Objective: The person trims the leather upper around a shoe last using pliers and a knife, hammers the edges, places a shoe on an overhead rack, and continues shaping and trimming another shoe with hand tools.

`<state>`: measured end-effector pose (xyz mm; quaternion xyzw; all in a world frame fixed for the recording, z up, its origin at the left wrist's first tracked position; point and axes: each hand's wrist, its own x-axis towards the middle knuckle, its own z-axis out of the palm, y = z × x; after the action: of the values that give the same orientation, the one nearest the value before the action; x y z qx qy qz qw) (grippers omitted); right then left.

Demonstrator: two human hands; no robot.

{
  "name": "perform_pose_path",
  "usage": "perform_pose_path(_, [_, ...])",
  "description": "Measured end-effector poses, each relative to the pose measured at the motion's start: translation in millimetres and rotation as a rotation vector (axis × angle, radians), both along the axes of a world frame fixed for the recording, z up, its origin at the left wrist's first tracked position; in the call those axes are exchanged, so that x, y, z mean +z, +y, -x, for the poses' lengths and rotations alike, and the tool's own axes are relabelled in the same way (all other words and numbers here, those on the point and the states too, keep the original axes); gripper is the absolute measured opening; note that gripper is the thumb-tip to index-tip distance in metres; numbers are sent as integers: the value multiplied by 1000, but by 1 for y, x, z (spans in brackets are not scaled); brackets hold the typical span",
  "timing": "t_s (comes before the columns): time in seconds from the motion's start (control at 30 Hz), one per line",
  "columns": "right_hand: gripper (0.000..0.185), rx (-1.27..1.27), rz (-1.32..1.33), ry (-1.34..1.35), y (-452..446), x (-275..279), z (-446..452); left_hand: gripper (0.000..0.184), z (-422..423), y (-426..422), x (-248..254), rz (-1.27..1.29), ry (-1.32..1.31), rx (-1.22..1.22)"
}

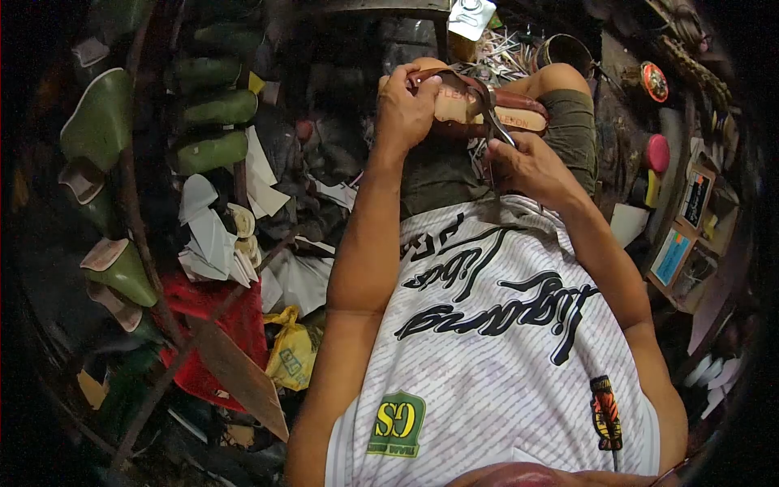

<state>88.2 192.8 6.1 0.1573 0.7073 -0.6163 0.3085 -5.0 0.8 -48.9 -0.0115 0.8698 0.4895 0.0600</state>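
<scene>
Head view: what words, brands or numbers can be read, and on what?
"FLEX", partly covered: left insole.
"LEXON": right insole.
"GS", upside down: green patch.
Black script on shirt: too stylised to read surely.
Too small or blurred: patch's lower line, orange emblem, yellow bag, blue label, round lid, white packet.

The whole scene is taken in by a single head-worn camera, aimed forward and steeply down over the wearer's own torso. The white shirt [487, 341] is seen from above at close range, filling the lower middle. Beyond it, the left hand [410, 105], right hand [531, 166], sandals [519, 120] and metal hand tool [505, 136] are viewed farther from the lens, near the top centre. Green shoe lasts [213, 151] are covered at the left side, a divided box [690, 235] at the right. A wide, curved field is shown, darkened towards its rounded edges.
</scene>
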Motion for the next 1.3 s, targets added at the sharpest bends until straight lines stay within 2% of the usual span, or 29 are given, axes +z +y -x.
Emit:
perform_pose_path(0.07, [33, -51, 163, -87, 2, 5, 6, 39, -1, 4, 8, 53, 6, -6])
perform_pose_path(0.13, [31, -119, 199, -136, 2, 17, 19, 40, -3, 8, 13, 100, 18, -8])
perform_pose_path(0.2, [32, 108, 46, -132, 8, 15, 40, 39, -6, 9, 12, 105, 39, 2])
perform_pose_path(0.23, [36, 104, 160, -195, 7, 22, 47, 39, -8, 8, 10, 108, 42, 4])
perform_pose_path(0.27, [36, 107, 162, -192, 7, 23, 49, 39, -11, 7, 6, 73, 42, 11])
perform_pose_path(0.33, [43, 190, 110, -99, 10, 22, 53, 38, -15, 6, 5, 43, 45, 25])
perform_pose_path(0.37, [50, 360, -101, 28, 16, 14, 55, 39, -19, 4, 4, 33, 76, 21])
perform_pose_path(0.4, [50, 367, -98, 27, 16, 11, 53, 39, -23, 3, 7, 23, 105, 18])
perform_pose_path(0.47, [50, 508, -395, 540, 14, 10, 43, 40, -34, 2, 13, 2, 68, 35])
perform_pose_path(0.5, [44, 529, -386, 466, 8, 31, 44, 40, -37, 1, 13, 16, 87, 40])
perform_pose_path(0.53, [44, 530, -386, 465, 8, 28, 38, 41, -38, 1, 13, 30, 105, 43])
perform_pose_path(0.6, [36, 483, -607, 393, 9, 19, 29, 41, -38, 3, 12, -2, 86, 64])
perform_pose_path(0.63, [36, 483, -611, 389, 9, 18, 30, 42, -38, 4, 11, -35, 67, 84])
perform_pose_path(0.73, [30, 610, -364, 222, 6, 9, 28, 42, -32, 4, 4, -24, 74, 72])
perform_pose_path(0.8, [25, 270, -224, 477, -3, -15, 17, 41, -23, 5, -1, -33, 79, 43])
perform_pose_path(0.83, [23, 223, -210, 379, -6, -6, 18, 41, -19, 7, -3, -35, 85, 14])
perform_pose_path(0.87, [23, 219, -218, 375, -6, -21, 15, 41, -13, 9, -5, -43, 82, 9])
perform_pose_path(0.93, [20, 103, -346, 507, -11, -59, 13, 41, 2, 10, -11, -74, 103, -37])
perform_pose_path(1.0, [21, 156, -392, 451, -9, -69, 19, 42, 17, 6, -19, -95, 56, -41])
perform_pose_path(1.1, [18, 1, -296, 606, -12, -78, 27, 44, 35, 3, -12, -64, 15, -184])
perform_pose_path(1.2, [18, 29, -358, 743, -15, -94, 25, 47, 41, 4, -4, -502, -381, -78])
perform_pose_path(1.23, [16, -10, -378, 780, -18, -95, 21, 49, 40, 12, -3, -360, -396, -5])
perform_pose_path(1.3, [15, -48, -388, 829, -19, -91, 17, 49, 40, 21, 2, -281, -394, 31])
